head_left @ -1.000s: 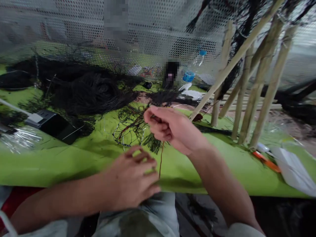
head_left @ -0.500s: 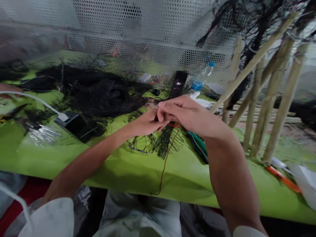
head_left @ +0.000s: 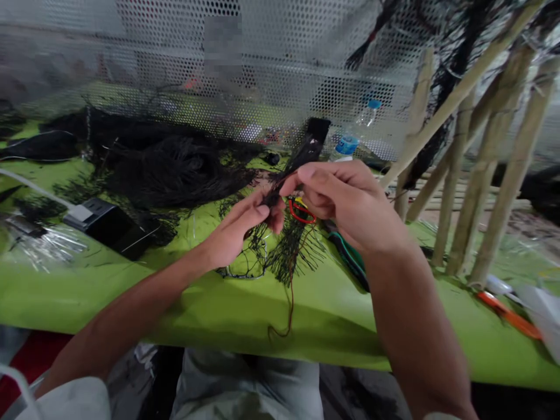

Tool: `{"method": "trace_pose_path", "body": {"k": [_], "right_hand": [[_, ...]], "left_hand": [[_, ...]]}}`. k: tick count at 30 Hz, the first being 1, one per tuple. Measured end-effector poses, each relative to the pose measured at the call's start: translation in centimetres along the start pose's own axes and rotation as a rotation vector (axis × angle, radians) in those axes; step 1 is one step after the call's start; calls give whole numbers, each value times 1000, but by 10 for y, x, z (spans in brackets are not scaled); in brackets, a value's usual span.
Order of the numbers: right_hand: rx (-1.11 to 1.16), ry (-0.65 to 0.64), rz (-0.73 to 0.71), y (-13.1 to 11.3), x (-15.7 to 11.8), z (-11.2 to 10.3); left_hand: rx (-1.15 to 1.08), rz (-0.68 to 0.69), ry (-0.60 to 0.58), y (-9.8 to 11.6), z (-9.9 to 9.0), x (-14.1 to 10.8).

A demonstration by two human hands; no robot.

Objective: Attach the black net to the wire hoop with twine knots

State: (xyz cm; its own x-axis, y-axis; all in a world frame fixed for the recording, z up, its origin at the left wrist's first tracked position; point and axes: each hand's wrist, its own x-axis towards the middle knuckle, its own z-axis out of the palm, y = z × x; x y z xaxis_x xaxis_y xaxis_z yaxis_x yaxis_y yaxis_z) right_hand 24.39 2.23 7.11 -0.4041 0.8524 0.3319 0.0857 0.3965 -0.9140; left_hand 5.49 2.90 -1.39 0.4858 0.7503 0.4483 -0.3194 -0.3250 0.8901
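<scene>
My left hand point(head_left: 245, 224) is closed on a bundle of thin black strands point(head_left: 275, 195), its thumb pressed along them. My right hand point(head_left: 343, 189) pinches the same strands slightly further right with thumb and forefinger. Below the fingers, a fringed black bunch point(head_left: 291, 256) fans out over the green tabletop. A red loop point(head_left: 301, 213) with a bit of yellow shows under my right hand; what it belongs to is hidden. From the bunch a brown-red cord point(head_left: 291, 303) trails towards the table's front edge. A dark tool with green edging point(head_left: 347, 256) lies partly behind my right wrist.
A large heap of black fibre point(head_left: 175, 169) spreads behind my left hand. To its left are a black box with a white cable point(head_left: 107, 227) and silvery wire pieces point(head_left: 48, 239). Wooden poles point(head_left: 494, 157) rise at right, near a bottle point(head_left: 350, 143). An orange-handled tool point(head_left: 510, 315) lies front right.
My hands were close together over the strands; now they have drawn slightly apart, exposing the strands and more of the red loop. The view has shifted a little.
</scene>
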Motion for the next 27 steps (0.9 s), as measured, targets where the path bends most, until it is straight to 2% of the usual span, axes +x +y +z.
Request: {"method": "trace_pose_path", "body": {"k": [3, 6, 9, 16, 19, 22, 24, 27], "right_hand": [[-24, -3, -9, 4, -4, -5], [-106, 13, -55, 8, -11, -6], [-214, 7, -128, 11, -14, -1], [-155, -83, -198, 12, -15, 10], [-127, -99, -179, 10, -18, 8], [-132, -147, -170, 8, -20, 5], [-160, -179, -167, 8, -19, 4], [-179, -214, -172, 10, -17, 5]], "left_hand": [[73, 42, 78, 1, 1, -4], [380, 160, 222, 4, 2, -6], [633, 241, 275, 11, 1, -5], [676, 165, 287, 21, 0, -5], [628, 161, 337, 20, 0, -6], [449, 157, 359, 17, -2, -4], [263, 102, 303, 14, -5, -1], [5, -59, 126, 13, -8, 1]]}}
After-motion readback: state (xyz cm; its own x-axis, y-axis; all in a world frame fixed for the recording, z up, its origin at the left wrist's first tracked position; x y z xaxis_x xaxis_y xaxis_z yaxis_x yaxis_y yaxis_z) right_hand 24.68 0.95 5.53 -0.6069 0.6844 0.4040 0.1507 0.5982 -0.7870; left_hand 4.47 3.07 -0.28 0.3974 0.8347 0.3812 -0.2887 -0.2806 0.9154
